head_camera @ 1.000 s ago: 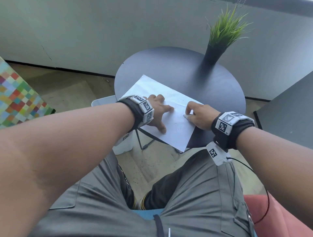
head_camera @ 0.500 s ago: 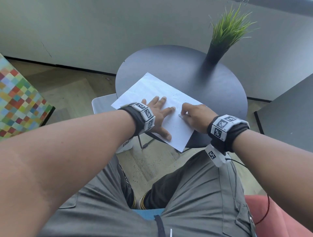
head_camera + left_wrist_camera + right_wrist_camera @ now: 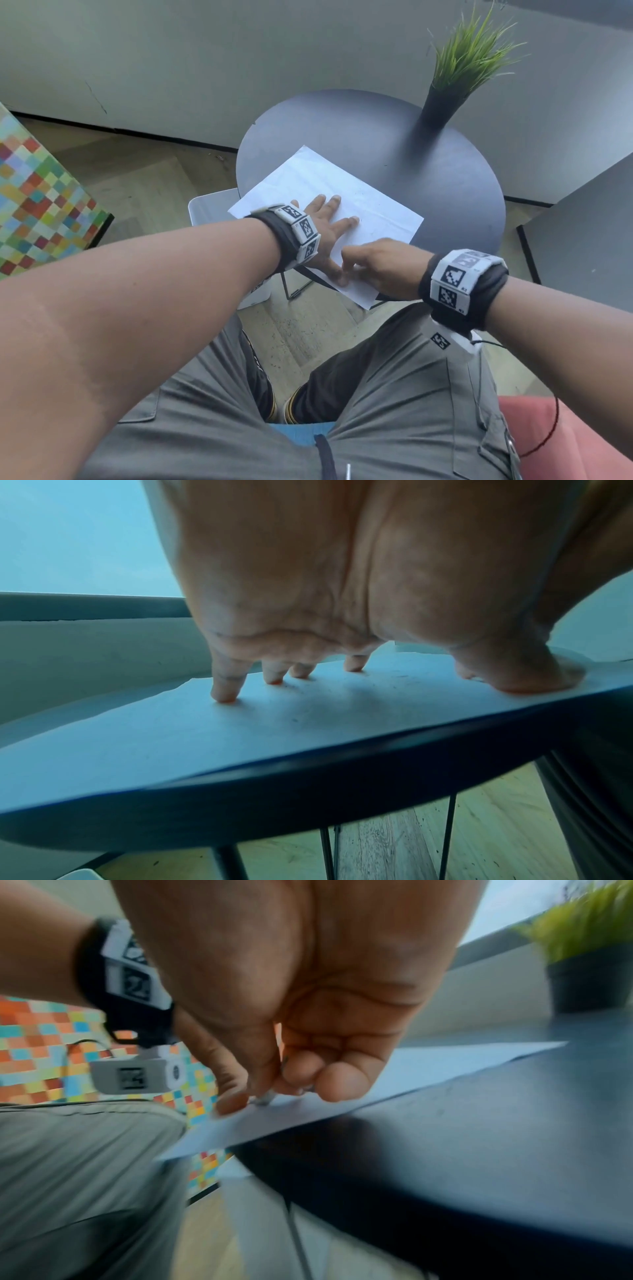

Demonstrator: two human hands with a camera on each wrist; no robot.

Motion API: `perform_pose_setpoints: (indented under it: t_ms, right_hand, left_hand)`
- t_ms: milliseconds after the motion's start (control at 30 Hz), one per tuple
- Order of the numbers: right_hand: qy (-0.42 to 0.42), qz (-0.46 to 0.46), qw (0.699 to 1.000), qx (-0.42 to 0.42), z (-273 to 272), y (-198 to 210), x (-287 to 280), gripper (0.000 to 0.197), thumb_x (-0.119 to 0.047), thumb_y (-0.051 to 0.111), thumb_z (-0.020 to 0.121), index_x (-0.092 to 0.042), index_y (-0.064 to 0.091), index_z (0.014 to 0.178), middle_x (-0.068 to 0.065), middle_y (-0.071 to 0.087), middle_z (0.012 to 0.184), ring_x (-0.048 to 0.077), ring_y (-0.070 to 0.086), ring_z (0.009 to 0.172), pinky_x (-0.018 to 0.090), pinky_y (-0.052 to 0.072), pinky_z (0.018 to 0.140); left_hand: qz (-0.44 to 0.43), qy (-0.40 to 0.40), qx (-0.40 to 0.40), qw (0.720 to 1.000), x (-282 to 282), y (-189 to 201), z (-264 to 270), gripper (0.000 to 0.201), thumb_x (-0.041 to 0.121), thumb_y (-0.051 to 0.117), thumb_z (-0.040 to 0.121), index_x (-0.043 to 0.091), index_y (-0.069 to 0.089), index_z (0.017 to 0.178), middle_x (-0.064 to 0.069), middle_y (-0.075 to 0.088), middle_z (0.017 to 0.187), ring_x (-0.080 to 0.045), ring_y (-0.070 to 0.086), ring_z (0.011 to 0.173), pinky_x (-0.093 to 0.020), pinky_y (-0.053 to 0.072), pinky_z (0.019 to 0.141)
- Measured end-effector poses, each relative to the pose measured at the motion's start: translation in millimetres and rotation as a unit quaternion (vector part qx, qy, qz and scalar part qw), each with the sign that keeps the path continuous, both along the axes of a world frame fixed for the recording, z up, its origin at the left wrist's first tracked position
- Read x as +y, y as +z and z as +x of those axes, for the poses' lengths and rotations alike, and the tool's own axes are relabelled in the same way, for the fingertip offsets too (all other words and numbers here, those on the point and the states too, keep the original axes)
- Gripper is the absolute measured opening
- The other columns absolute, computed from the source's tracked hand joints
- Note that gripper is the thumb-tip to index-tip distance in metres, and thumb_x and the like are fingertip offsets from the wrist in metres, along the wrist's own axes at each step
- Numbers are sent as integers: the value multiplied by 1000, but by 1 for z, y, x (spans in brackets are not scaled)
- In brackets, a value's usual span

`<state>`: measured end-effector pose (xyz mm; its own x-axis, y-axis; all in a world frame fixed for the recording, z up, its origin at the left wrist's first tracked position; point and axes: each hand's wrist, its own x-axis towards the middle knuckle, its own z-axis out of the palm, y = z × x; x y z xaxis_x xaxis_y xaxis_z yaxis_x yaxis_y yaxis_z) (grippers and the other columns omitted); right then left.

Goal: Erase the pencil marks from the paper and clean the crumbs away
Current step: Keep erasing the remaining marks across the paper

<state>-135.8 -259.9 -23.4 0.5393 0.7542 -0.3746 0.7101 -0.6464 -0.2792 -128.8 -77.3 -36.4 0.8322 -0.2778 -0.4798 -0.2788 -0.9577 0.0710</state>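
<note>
A white sheet of paper (image 3: 346, 192) lies on the round dark table (image 3: 445, 192), its near corner hanging over the edge. My left hand (image 3: 322, 226) presses flat on the sheet with fingers spread; the left wrist view shows the fingertips (image 3: 224, 693) and thumb down on the paper (image 3: 240, 737). My right hand (image 3: 366, 263) is curled just beside the left thumb. It pinches a small grey-tipped eraser (image 3: 265, 1098) against the paper (image 3: 342, 1104). A few tiny dark specks (image 3: 294, 719) lie on the sheet. Faint pencil marks are hard to make out.
A black pot (image 3: 440, 106) with green grass (image 3: 472, 58) stands at the table's far right. A white stool (image 3: 209, 205) sits left of the table, a colourful chequered block (image 3: 41, 205) farther left, a dark tabletop (image 3: 582, 233) at right. My knees are below the table edge.
My right hand with the eraser has slid along the paper toward me and to the left, ending next to the left thumb. The left hand stays pressed on the sheet.
</note>
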Motion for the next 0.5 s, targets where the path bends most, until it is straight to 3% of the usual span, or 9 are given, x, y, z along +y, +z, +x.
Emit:
perform_pose_setpoints:
  t_ms: [133,267,333,433,500]
  right_hand:
    - [-119,5,990,-74,25,4,-8,13,-23,45,95,-21,51,106,7,64,97,31,58,92,39,49,77]
    - [-1,-5,1000,7,3,5,-4,12,-18,50,94,-21,55,104,2,62,94,23,53,87,33,42,73]
    - [-30,-12,999,-4,11,7,-8,13,-20,51,93,-23,56,106,1,62,97,21,51,87,30,37,71]
    - [-126,7,989,-81,24,5,-17,15,-31,45,97,-21,52,105,6,63,97,29,56,92,35,45,74]
    - [-77,6,996,-43,13,3,-13,10,-24,46,96,-20,51,104,6,63,97,29,56,91,37,46,76]
  left_hand:
    - [0,6,5,1000,-2,0,1,130,87,65,58,39,-5,156,-8,-19,165,-32,-16,151,-67,11,116]
    - [9,0,2,1000,-4,1,-1,130,86,66,60,37,-5,157,-10,-19,165,-34,-15,151,-65,10,117]
    - [8,3,-1,1000,-5,1,0,130,85,67,60,36,-4,157,-11,-18,165,-35,-14,151,-63,10,116]
    - [9,7,0,1000,-6,1,1,129,83,68,60,36,-3,157,-11,-17,165,-35,-14,151,-64,10,116]
    - [15,6,2,1000,-6,2,0,131,84,68,60,35,-3,158,-11,-17,165,-36,-13,151,-64,11,115]
